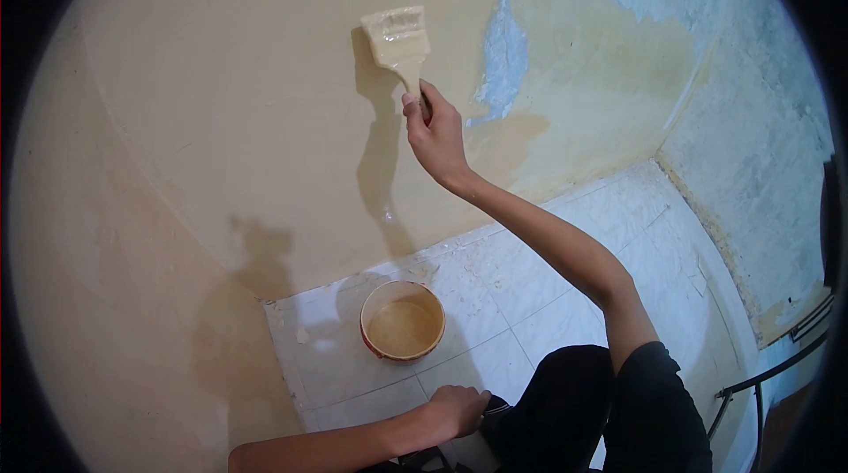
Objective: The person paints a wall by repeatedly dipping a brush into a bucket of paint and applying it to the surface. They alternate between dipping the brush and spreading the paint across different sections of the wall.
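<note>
My right hand (435, 130) is closed around the handle of a wide paintbrush (399, 40), which is held up against the wall. Cream paint coats the brush's bristles and much of its body. The painted wall (256, 102) behind it is cream, with the brush's shadow falling to the left. Below, a round tub (365, 332) stands on the floor with cream paint (404, 328) inside. My left hand (458, 409) is curled into a fist beside my dark-clothed knee, just below the tub; nothing shows sticking out of it.
A bluish bare patch (505, 53) breaks the cream coat right of the brush. The right-hand wall (760, 146) is bluish and rough. Flakes and dust lie on the white tiled floor (565, 329) along the wall's foot. A dark curved metal bar (777, 363) stands at the lower right.
</note>
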Demonstrator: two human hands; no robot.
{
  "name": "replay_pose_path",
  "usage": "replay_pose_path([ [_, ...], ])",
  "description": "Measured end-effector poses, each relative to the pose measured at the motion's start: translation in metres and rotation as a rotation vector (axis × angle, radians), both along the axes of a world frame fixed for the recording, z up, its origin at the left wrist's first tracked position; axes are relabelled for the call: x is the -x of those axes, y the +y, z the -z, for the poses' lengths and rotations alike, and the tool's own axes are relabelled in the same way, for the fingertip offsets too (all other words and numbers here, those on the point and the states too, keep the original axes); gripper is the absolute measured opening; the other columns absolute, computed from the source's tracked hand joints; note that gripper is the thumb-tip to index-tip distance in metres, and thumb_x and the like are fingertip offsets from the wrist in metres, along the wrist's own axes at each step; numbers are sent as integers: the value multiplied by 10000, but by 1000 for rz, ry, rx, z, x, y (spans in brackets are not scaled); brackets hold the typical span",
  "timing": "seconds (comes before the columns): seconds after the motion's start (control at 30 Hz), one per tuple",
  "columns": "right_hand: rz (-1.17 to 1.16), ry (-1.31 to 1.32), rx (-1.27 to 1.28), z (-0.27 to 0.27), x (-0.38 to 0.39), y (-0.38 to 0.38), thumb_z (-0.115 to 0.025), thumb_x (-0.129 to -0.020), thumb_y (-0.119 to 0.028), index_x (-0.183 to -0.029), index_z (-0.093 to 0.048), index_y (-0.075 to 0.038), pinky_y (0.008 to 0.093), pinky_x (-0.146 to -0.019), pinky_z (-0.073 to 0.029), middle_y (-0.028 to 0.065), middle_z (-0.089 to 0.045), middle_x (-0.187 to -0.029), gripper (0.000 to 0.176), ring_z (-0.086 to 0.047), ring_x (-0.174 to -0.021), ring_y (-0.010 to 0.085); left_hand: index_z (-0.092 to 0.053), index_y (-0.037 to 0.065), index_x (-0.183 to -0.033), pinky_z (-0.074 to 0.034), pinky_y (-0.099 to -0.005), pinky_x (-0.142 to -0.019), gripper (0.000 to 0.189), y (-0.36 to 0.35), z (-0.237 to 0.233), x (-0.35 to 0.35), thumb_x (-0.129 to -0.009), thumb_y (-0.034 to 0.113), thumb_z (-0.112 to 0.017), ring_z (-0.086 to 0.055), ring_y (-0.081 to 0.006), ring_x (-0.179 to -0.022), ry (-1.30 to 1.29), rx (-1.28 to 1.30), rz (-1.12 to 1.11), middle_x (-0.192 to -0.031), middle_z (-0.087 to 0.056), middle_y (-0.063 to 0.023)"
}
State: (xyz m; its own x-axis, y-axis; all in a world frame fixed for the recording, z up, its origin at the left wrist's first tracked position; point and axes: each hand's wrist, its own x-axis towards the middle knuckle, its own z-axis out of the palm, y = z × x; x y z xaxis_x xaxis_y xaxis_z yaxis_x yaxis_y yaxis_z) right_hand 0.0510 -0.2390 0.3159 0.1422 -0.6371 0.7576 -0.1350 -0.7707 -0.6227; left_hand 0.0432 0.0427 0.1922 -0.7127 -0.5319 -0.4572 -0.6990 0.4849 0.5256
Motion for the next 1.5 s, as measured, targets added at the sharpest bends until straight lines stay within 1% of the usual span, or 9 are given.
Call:
replay_pose_path([
  [0.27, -77, 96, -127, 63, 19, 11, -519, -910, -153, -1010, -519, 31, 238, -468, -340, 12, -473, -607, 209, -397, -518, 62, -462, 18, -1170, -501, -449, -698, 390, 6, -8, 8, -862, 254, -494, -615, -374, -836, 1, -18, 8, -894, -626, -207],
  [0.37, -130, 43, -247, 71, 32, 15, -513, -920, -147, -1018, -507, 29, 214, -469, -345, 1, -476, -641, 202, -406, -538, 50, -473, 18, -1162, -501, -449, -704, 381, 7, -6, 10, -863, 253, -493, -615, -370, -845, 36, -33, 24, -897, -625, -206],
  [0.43, -161, -152, -173, 55, 35, 21, -529, -903, -145, -1132, -487, 27, 239, -447, -341, 25, -475, -632, 289, -391, -522, 52, -486, 15, -1142, -500, -448, -712, 365, 5, -7, 13, -862, 249, -494, -614, -368, -856, 1, -59, 30, -896, -625, -205],
  [0.6, -58, -114, -63, 20, 43, 13, -501, -930, -151, -1235, -452, 13, 252, -650, -390, 53, -443, -811, 350, -436, -708, 101, -495, 12, -1124, -499, -449, -716, 352, 1, 1, 13, -859, 242, -497, -616, -363, -859, -27, -61, 20, -895, -627, -200],
  [0.83, -1, -205, 25, 19, 15, -12, -541, -911, -173, -1126, -522, 42, 241, -595, -410, 63, -527, -837, 305, -469, -673, 99, -505, 26, -1103, -500, -442, -708, 325, 3, -6, 13, -860, 242, -511, -618, -359, -851, -10, -50, -4, -886, -628, -193],
  [0.93, -55, -239, -68, 18, 4, -13, -573, -897, -167, -1099, -510, 75, 221, -594, -430, 57, -591, -791, 321, -545, -695, 83, -499, 26, -1126, -500, -441, -700, 345, 1, -5, 15, -861, 246, -509, -619, -357, -844, -27, -50, 14, -878, -627, -192],
  [1.03, 67, -166, -66, 20, -1, -9, -589, -882, -156, -1093, -509, 80, 228, -564, -431, 72, -592, -765, 327, -540, -642, 85, -483, 28, -1159, -500, -442, -697, 368, 1, -1, 15, -865, 249, -502, -619, -355, -839, -19, -48, 28, -873, -627, -189],
  [1.27, 29, 67, -266, 53, 16, 1, -592, -877, -151, -1095, -518, 62, 227, -537, -425, 50, -564, -693, 313, -531, -607, 78, -459, 36, -1193, -497, -438, -713, 393, -1, -12, 11, -874, 261, -500, -610, -361, -863, -36, -44, 22, -915, -620, -197],
  [1.5, -121, -107, -274, 77, 47, 37, -559, -897, -121, -1086, -457, 43, 210, -537, -410, 45, -547, -736, 270, -523, -631, 72, -457, 16, -1184, -490, -435, -728, 386, -1, -14, 8, -882, 254, -491, -605, -366, -871, -6, -35, 12, -926, -617, -205],
])
